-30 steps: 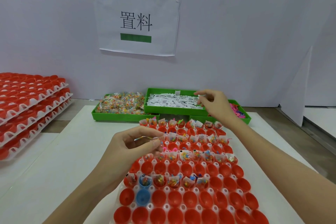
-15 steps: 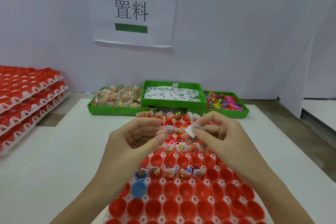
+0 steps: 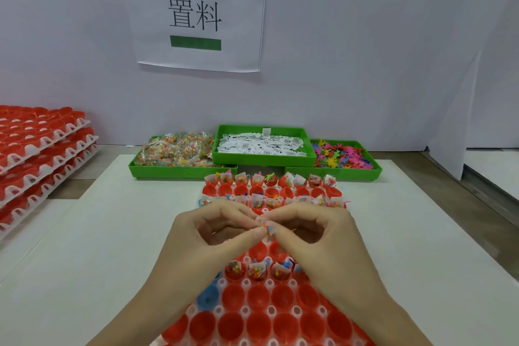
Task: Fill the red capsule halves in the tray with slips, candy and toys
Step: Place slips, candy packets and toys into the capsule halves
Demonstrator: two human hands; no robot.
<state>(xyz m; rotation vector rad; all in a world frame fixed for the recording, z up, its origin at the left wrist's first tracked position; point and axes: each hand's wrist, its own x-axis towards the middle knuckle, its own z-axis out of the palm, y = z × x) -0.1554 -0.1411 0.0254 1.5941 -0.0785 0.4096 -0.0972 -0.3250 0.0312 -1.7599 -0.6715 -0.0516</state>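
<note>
Head view: white matte tabletop (image 3: 84, 247), with stacked white trays of red shells (image 3: 36, 154) at far left and a printed paper sign (image 3: 196, 14) on the wall behind. Three green plastic bins sit just beyond the work tray: crinkly clear candy packets (image 3: 177, 150), printed white paper slips (image 3: 264, 143), small bright plastic toys (image 3: 342, 156). Work tray (image 3: 244, 310), translucent white with round sockets, holds glossy red capsule halves (image 3: 257, 324); far rows are stuffed, near rows bare, one blue half (image 3: 207, 296) at left. Since a second ago the right hand (image 3: 317, 236) has come back from the slip bin and met the left hand (image 3: 207, 236) over mid-tray. Both now pinch one small bundle (image 3: 266, 226), a candy packet with a slip against it, fingertips touching. Likely meaning: contents are paired, ready to drop into the next empty half. Whether a toy is included, cannot tell.
</note>
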